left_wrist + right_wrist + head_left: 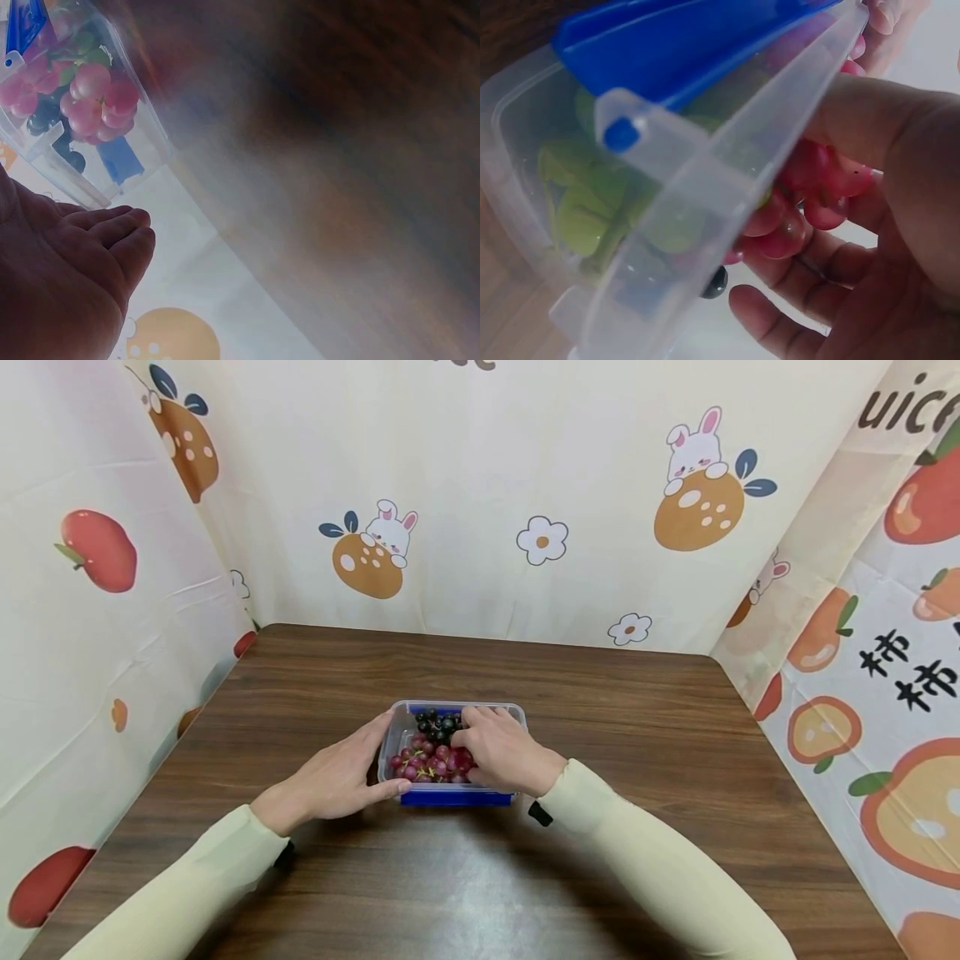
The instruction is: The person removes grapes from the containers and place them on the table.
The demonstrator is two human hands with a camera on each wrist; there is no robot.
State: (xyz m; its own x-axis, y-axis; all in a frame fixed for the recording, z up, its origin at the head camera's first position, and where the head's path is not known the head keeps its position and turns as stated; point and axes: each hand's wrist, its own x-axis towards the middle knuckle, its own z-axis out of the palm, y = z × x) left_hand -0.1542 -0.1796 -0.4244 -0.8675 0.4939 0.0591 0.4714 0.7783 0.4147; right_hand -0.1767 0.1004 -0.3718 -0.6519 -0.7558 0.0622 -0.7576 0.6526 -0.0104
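A clear plastic container (448, 787) with blue latches (456, 797) stands on the table and holds fruit. Red grapes (422, 765) fill its near part, and a dark grape bunch (438, 727) lies behind them. My left hand (337, 779) rests at the container's left side, fingers extended along it and thumb by the near rim. Over the right side, my right hand (504, 753) reaches in. Its fingers curl around red grapes (780, 221) in the right wrist view. Something green (592, 202) shows through the wall there.
The brown wooden table (645, 827) extends around the container on all sides. A printed fabric backdrop (480, 468) hangs along the back and both sides. Dark straps (540, 814) show under the sleeve cuffs.
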